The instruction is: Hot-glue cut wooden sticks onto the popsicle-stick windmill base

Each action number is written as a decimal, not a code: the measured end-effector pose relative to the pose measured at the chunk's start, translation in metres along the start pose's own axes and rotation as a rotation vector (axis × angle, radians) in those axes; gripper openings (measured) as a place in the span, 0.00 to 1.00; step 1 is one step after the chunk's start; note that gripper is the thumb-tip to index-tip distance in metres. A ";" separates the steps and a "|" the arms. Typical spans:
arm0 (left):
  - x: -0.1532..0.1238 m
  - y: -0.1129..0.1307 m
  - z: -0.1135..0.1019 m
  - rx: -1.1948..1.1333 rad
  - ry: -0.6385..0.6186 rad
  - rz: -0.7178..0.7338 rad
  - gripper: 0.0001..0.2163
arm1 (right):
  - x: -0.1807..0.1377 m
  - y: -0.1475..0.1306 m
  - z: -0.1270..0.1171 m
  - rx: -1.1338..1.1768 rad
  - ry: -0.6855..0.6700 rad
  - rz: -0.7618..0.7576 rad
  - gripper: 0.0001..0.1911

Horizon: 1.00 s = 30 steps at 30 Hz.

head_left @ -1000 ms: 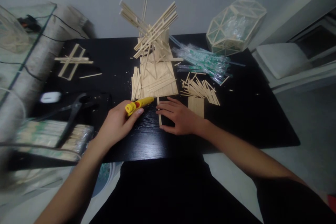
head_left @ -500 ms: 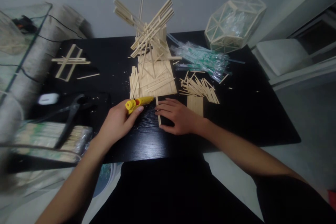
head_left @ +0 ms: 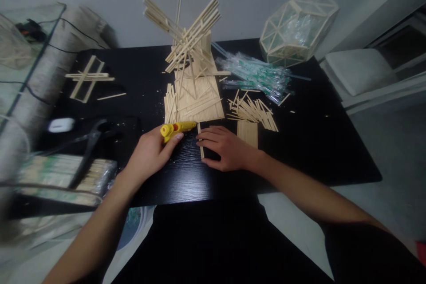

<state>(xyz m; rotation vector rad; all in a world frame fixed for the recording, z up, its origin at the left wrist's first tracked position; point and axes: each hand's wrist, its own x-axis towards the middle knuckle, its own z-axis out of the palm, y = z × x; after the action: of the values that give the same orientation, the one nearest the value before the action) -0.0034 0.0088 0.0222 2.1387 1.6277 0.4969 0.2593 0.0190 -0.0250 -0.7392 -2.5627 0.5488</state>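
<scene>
A yellow hot glue gun (head_left: 178,128) is gripped in my left hand (head_left: 149,153), its nozzle pointing right. The nozzle tip is close to the upper end of a narrow strip of wooden sticks (head_left: 201,153) lying upright in the view on the black table. My right hand (head_left: 224,147) rests on that strip from the right, with fingers and thumb along its edge, holding it down; part of the strip is hidden beneath the fingers. Just beyond both hands lies a flat panel of wooden sticks (head_left: 199,105), with loose sticks on top of it.
A windmill-like stick structure (head_left: 191,46) stands behind. To the right are cut sticks (head_left: 254,113), a small stick panel (head_left: 248,134), plastic wrappers (head_left: 258,75) and a faceted frame (head_left: 296,31). Pliers (head_left: 88,142), packed sticks (head_left: 53,177) and a white case (head_left: 61,124) lie left.
My left hand has shifted the glue gun slightly to the right, bringing its nozzle nearer the strip's upper end. My right hand stays in place.
</scene>
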 end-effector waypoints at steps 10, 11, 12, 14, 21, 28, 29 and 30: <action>0.000 -0.003 0.003 0.030 -0.004 -0.024 0.19 | 0.000 -0.001 0.000 0.011 0.018 -0.026 0.18; 0.000 -0.003 0.003 0.029 -0.001 -0.023 0.19 | 0.000 -0.001 0.000 0.014 0.018 -0.026 0.18; 0.000 -0.002 0.003 0.029 0.003 -0.022 0.19 | 0.000 -0.001 0.000 0.015 0.015 -0.026 0.18; 0.000 -0.002 0.003 0.030 0.005 -0.027 0.18 | 0.000 -0.002 0.000 0.008 0.009 -0.026 0.18; 0.000 0.000 0.002 0.032 -0.004 -0.043 0.20 | -0.001 -0.003 -0.001 -0.002 0.010 -0.030 0.17; -0.004 -0.001 0.002 0.023 -0.018 0.000 0.18 | 0.000 -0.003 0.000 0.021 0.015 -0.061 0.15; -0.005 -0.001 0.001 0.023 -0.020 0.000 0.19 | 0.000 -0.004 0.000 0.022 0.007 -0.060 0.15; -0.006 -0.001 0.001 0.021 -0.022 0.001 0.19 | 0.000 -0.004 -0.001 0.024 0.001 -0.058 0.14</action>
<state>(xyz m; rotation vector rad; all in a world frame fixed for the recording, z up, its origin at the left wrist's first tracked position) -0.0046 0.0034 0.0207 2.1527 1.6264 0.4571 0.2577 0.0162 -0.0224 -0.6549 -2.5632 0.5600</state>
